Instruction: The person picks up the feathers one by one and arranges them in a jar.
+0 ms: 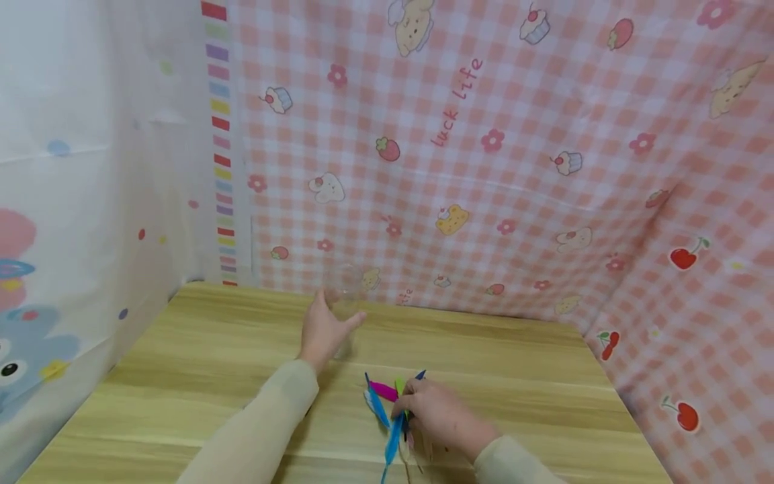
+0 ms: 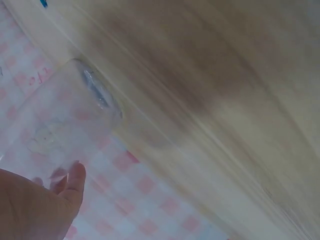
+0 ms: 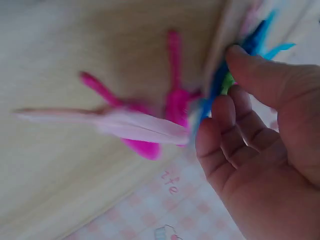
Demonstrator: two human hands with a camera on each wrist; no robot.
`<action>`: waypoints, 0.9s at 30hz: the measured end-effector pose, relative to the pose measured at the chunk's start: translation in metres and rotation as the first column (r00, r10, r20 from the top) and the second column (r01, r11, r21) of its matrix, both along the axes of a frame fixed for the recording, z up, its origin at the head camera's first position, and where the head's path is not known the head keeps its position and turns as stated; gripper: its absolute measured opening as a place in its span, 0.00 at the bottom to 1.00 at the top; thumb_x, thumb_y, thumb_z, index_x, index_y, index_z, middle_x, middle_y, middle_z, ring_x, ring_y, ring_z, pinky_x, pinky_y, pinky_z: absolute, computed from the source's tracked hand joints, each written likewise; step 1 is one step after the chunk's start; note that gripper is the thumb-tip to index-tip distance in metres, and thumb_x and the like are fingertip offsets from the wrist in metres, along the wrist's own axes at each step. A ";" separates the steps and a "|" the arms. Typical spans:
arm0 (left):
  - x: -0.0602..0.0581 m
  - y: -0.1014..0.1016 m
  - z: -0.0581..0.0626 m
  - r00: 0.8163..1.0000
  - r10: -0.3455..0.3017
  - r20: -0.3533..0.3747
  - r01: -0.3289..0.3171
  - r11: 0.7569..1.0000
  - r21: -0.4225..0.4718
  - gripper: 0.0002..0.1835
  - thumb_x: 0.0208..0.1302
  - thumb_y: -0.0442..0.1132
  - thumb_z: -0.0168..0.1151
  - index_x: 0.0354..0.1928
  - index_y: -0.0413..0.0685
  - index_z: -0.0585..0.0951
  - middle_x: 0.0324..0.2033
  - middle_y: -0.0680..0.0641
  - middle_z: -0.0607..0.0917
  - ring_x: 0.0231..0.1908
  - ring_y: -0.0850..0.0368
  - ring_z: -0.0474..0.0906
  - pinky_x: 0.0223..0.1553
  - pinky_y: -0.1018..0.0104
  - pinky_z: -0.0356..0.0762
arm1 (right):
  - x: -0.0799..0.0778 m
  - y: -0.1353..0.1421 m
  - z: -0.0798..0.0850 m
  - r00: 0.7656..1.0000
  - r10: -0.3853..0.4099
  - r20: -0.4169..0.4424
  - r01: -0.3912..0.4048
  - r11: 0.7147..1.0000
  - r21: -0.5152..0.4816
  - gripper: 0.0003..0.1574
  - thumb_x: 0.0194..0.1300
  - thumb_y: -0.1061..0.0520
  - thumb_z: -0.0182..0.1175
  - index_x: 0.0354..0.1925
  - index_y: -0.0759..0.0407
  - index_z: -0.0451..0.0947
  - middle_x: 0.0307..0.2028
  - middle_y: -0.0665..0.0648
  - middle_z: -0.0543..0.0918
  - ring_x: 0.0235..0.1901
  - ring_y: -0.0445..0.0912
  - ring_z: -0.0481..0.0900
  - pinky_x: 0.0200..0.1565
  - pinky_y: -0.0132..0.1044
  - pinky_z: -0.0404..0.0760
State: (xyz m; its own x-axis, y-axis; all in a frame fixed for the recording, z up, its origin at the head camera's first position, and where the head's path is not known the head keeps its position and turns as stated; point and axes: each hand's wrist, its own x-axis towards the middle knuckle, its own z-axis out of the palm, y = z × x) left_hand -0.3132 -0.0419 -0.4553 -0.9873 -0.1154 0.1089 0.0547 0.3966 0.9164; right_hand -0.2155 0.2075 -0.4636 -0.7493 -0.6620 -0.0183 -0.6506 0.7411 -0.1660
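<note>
My left hand [image 1: 326, 331] curves round the side of a clear, see-through container [image 1: 347, 282] near the back of the table. The container's rounded base shows in the left wrist view, where the thumb and fingertips of the left hand [image 2: 45, 205] lie against its wall. Closer to me, my right hand [image 1: 444, 413] pinches a bunch of coloured feathers [image 1: 393, 440]. Blue and green ones lie between its thumb and fingers. In the right wrist view, a pale pink feather [image 3: 142, 126] and magenta feathers [image 3: 142, 149] are beside the right hand [image 3: 260, 175], blurred.
Both hands work over a wood-grain table [image 1: 526, 376]. Behind it hangs a pink checked cloth [image 1: 532, 255], with another checked cloth [image 1: 719, 323] on the right and a white printed cloth [image 1: 151, 202] on the left.
</note>
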 end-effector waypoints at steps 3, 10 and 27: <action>0.007 -0.001 -0.002 1.000 -0.002 -0.002 0.002 1.000 0.009 0.45 0.62 0.51 0.80 0.73 0.43 0.66 0.70 0.38 0.77 0.73 0.36 0.73 0.74 0.38 0.74 | -0.002 0.003 -0.008 0.998 0.018 -0.064 -0.019 1.000 -0.020 0.10 0.61 0.56 0.78 0.41 0.43 0.93 0.38 0.45 0.83 0.37 0.35 0.76 0.41 0.29 0.83; 0.029 -0.012 -0.004 1.000 -0.031 0.000 0.031 0.999 0.024 0.49 0.60 0.54 0.81 0.75 0.45 0.63 0.72 0.37 0.75 0.74 0.37 0.71 0.75 0.37 0.73 | -0.005 0.015 -0.013 0.992 0.033 -0.126 -0.045 0.994 -0.095 0.09 0.55 0.57 0.81 0.32 0.46 0.90 0.40 0.44 0.86 0.43 0.39 0.81 0.48 0.33 0.87; 0.047 -0.025 -0.009 0.990 -0.140 0.015 0.141 0.989 -0.048 0.45 0.64 0.55 0.78 0.74 0.48 0.65 0.71 0.35 0.77 0.71 0.32 0.75 0.71 0.35 0.76 | -0.018 0.028 0.084 0.972 -0.194 0.130 0.233 0.833 -0.501 0.07 0.80 0.54 0.62 0.47 0.53 0.86 0.36 0.51 0.88 0.28 0.36 0.75 0.29 0.31 0.78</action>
State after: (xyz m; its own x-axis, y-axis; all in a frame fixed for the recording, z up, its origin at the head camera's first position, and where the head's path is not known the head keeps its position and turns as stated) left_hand -0.2660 -0.0672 -0.4641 -0.9946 0.0299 0.0994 0.1026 0.4303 0.8968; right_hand -0.2331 0.2358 -0.3794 -0.8827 -0.4160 0.2187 -0.4581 0.6576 -0.5981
